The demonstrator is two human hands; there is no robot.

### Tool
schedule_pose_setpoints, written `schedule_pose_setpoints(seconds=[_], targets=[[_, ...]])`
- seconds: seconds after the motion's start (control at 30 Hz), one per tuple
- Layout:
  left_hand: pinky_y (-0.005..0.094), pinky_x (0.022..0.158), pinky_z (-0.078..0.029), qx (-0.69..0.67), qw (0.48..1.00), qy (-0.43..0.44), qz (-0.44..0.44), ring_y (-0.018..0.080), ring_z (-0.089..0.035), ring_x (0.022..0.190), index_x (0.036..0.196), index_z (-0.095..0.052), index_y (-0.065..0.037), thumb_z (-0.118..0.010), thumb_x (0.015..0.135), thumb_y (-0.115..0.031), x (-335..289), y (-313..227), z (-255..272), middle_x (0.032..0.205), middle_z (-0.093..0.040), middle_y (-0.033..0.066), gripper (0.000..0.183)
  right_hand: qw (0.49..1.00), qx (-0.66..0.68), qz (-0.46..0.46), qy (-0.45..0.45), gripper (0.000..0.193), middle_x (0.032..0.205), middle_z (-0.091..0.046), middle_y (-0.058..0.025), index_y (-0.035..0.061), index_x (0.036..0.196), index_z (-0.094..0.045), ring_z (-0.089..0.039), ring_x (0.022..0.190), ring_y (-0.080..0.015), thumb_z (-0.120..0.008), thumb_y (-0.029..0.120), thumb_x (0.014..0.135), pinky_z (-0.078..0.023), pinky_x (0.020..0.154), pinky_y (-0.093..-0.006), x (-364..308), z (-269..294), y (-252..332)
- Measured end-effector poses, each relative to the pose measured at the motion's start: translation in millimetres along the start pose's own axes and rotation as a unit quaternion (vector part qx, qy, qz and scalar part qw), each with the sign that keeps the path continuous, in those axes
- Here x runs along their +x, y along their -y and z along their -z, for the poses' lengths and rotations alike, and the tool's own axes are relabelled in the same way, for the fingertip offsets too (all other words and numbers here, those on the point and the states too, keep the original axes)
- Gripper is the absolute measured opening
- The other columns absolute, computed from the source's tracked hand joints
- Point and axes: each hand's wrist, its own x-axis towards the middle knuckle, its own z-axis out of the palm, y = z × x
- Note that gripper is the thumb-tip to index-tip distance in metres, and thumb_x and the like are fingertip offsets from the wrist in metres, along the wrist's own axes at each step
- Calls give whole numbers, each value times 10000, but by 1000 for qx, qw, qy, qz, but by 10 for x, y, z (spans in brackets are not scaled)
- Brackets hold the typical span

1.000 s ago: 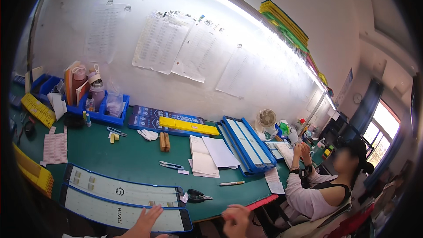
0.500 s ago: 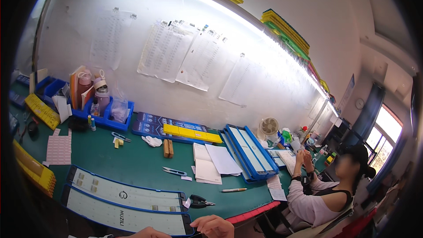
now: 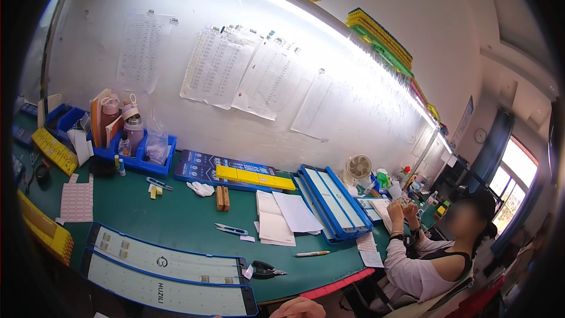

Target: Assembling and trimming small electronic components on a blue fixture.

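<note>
My right hand (image 3: 297, 308) shows only as a blurred, rounded strip at the lower edge, and its fingers are cut off. My left hand is out of view. Just left of my right hand lies an open, long flat blue-edged case (image 3: 203, 295) with pale panels. Several small clear pieces sit in its far half. Beside the case's right end are black-handled pliers (image 3: 266, 271) and a small white slip (image 3: 248, 271). Further back lie thread snips (image 3: 231, 229) and a pen (image 3: 312, 254).
An open notebook (image 3: 275, 224), wooden block (image 3: 222, 199) and yellow strip (image 3: 253, 178) lie mid-table. Stacked blue cases (image 3: 335, 200) stand right of them. A blue bin (image 3: 150, 164) holds bottles at back left. A co-worker (image 3: 435, 259) sits on the right, hands raised.
Both my hands have dropped toward the lower edge; the left has gone out of view. The co-worker's hands have moved slightly left. The view has shifted a little.
</note>
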Motion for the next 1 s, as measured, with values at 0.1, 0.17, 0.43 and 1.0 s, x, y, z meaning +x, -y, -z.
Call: schedule_pose_setpoints(seconds=[0.1, 0.17, 0.43, 1.0], targets=[[273, 634, -490, -96, 995, -16, 8, 88, -598, 737, 923, -681, -32, -683, 869, -259, -30, -41, 23, 840, -679, 38, 233, 999, -19, 13, -36, 137, 843, -591, -122, 20, 908, -554, -636, 643, -192, -545, 147, 960, -505, 548, -276, -59, 32, -39], [292, 681, -501, -76, 997, -3, -27, 135, -624, 777, 936, -676, -30, -688, 863, -246, -22, -64, 42, 877, -675, 76, 228, 1000, -4, 6, -3, 116, 835, -606, -118, 20, 898, -570, -637, 640, -194, -538, 114, 958, -504, 550, -276, -22, 21, -26], [340, 793, -498, 119, 981, -59, -141, 231, -655, 892, 982, -670, -24, -681, 844, -216, 115, 0, -3, 937, -684, 128, 236, 970, -80, -83, 214, 95, 828, -655, -121, 1, 909, -623, -652, 686, -232, -532, 22, 925, -532, 630, -307, 40, 175, 72], [293, 721, -488, -59, 983, -161, -59, 154, -616, 793, 907, -650, -1, -545, 961, -207, -113, -248, -1, 843, -669, 81, 238, 983, 152, -53, 85, 195, 735, -537, -127, 36, 938, -456, -596, 540, -244, -582, 184, 936, -502, 447, -307, -4, 48, 37]])
